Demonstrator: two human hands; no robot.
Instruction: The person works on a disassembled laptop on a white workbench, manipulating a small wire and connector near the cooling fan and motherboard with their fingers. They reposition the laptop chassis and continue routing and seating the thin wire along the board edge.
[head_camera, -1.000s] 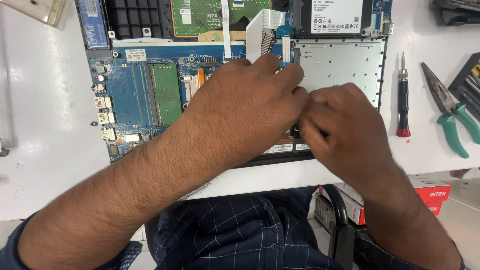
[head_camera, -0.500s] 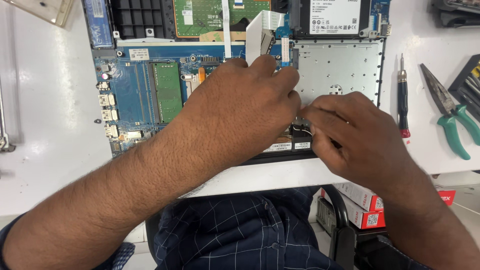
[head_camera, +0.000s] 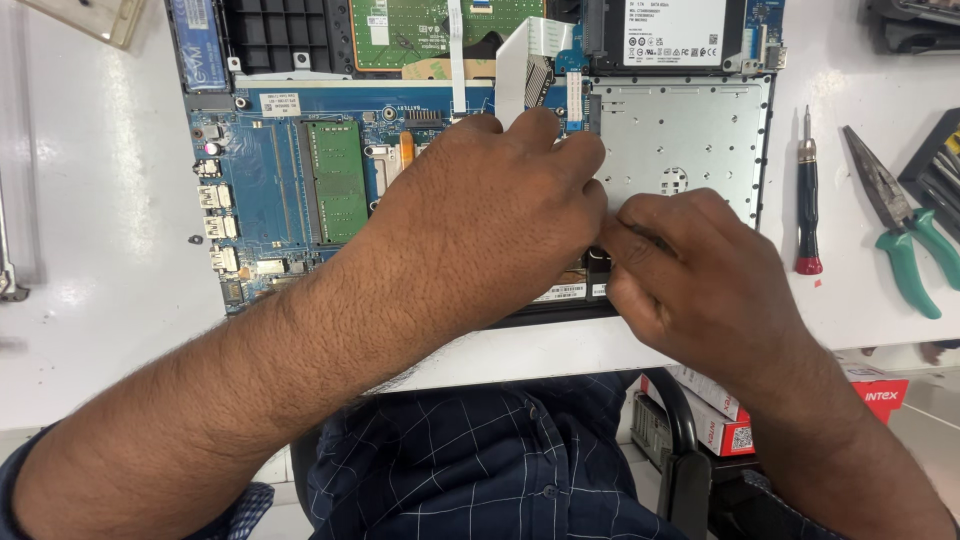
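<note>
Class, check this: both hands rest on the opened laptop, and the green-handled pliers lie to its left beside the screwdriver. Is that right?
Not quite. The head view shows the pliers to the right of the laptop, beside the screwdriver. Both the left hand and the right hand do rest on it.

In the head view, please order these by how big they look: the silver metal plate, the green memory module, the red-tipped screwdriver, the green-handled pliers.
1. silver metal plate, largest though the hands cover part of it.
2. green-handled pliers.
3. green memory module and red-tipped screwdriver: alike in length, the module wider, so no clear order.
</note>
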